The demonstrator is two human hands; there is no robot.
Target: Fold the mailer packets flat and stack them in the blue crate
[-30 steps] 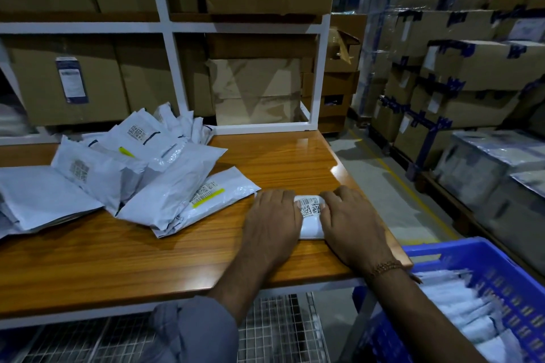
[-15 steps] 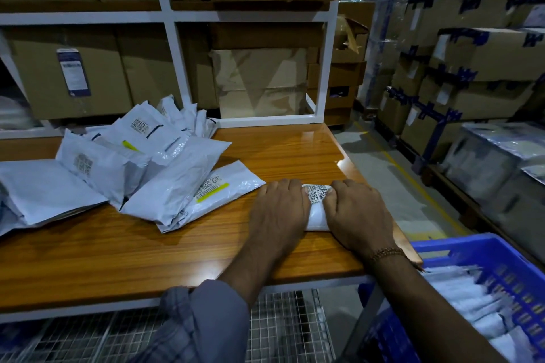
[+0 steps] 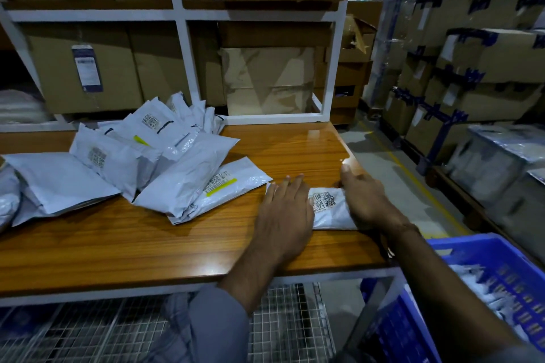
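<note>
Both hands are down on one small mailer packet [image 3: 330, 209] near the right front corner of the wooden table [image 3: 147, 244]. The left hand [image 3: 284, 215] lies flat, fingers straight, pressing its left end. The right hand [image 3: 364, 200] covers the right end, fingers spread, thumb out, nothing gripped. The pile of unfolded packets [image 3: 165, 162] sits to the left. The blue crate [image 3: 486, 289] waits low right, white packets inside.

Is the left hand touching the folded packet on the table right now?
Touching. The head view shows the left hand lying flat with straight fingers on the left part of the folded packet, covering that end; no gap shows between them.
</note>
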